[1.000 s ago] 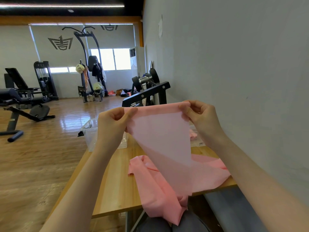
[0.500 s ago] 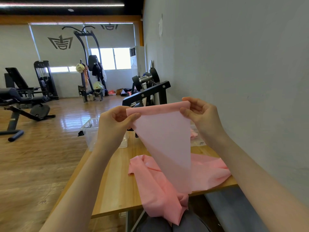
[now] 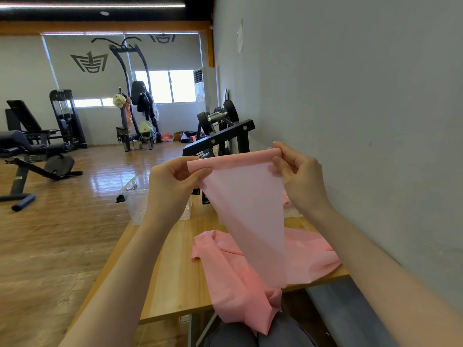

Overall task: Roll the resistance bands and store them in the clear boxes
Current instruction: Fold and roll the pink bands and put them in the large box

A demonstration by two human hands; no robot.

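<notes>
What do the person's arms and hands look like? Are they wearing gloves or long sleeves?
No gloves and no long sleeves. The left hand and the right hand are bare, and both forearms are bare as far as the picture shows. I see no watch, bracelet or ring. Any sleeves must end higher up, out of view.

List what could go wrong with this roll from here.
1. The pink band is pinched only at its top corners by the left hand and right hand; uneven turns could skew the roll.
2. Its tail lies bunched on the wooden table and hangs over the edge, so it may drag or snag.
</notes>
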